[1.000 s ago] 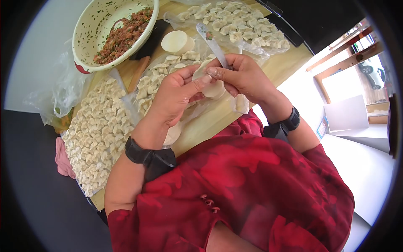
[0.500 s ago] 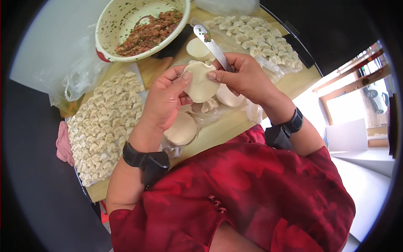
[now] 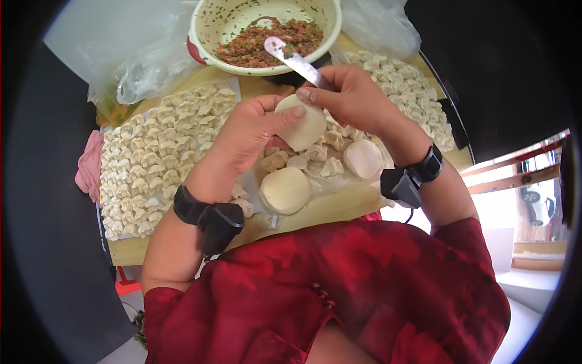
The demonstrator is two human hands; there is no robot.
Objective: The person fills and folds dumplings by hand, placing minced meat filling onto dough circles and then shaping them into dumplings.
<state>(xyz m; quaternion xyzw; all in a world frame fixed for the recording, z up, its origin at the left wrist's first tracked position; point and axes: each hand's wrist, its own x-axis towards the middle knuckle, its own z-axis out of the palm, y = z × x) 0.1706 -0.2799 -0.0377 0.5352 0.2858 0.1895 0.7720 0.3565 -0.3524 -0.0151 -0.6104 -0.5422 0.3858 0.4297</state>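
My left hand is closed around the edge of a round, pale dumpling wrapper, thumb on its face. My right hand grips a flat metal filling spatula, and its thumb and fingertips touch the wrapper's upper edge. The spatula's rounded tip points up and left, in front of the bowl, with green flecks on it. A pale bowl beyond my hands holds minced meat filling. Below the held wrapper lies a stack of wrappers; another wrapper pile is to its right, near several loose dumplings.
Rows of dumplings cover the left of the wooden table. More dumplings lie at the right. Clear plastic bags sit at the back left, and a pink cloth hangs at the left edge.
My view has shifted, so the bowl appears farther right. The wrapper is turned and my right fingers have moved to its upper edge. Both hands keep their holds.
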